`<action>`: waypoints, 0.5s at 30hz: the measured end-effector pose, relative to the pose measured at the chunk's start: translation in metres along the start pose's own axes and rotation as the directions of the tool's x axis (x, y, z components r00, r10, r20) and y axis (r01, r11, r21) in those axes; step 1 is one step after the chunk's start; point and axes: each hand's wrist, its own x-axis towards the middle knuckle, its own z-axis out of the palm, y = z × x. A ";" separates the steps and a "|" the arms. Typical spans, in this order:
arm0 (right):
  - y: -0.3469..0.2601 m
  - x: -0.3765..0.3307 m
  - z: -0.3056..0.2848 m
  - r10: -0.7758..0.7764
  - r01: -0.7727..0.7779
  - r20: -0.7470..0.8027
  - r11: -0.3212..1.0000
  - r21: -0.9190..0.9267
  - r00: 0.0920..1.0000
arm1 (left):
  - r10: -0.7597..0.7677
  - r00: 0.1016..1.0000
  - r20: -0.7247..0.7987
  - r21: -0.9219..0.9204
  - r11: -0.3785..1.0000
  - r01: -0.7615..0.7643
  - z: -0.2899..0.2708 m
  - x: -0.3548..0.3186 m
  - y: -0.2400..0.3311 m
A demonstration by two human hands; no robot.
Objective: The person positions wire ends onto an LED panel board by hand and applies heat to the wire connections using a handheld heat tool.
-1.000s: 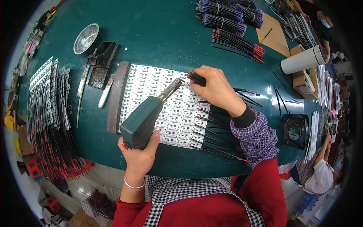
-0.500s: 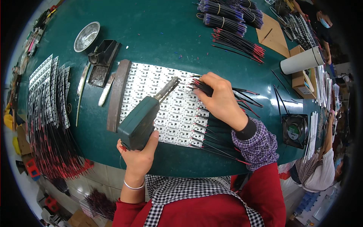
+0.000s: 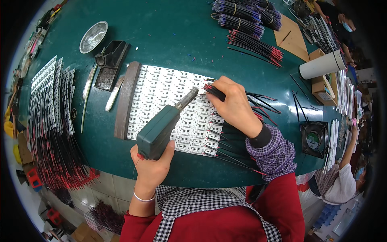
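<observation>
Soldering gun [image 3: 159,131] — boxy, dark green

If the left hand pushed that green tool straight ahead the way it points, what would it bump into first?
Probably the black and red wires pinched in the right hand; the soldering tool in the left hand points there, tip just short, though height is unclear.

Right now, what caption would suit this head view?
Left hand aims a green soldering gun at white circuit strips while right hand holds black-and-red wires.
</observation>
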 end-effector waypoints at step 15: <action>-0.005 0.006 0.000 0.089 -0.090 0.019 0.994 0.066 0.996 | 0.035 0.998 0.042 0.082 0.996 -0.039 -0.001 0.000 -0.004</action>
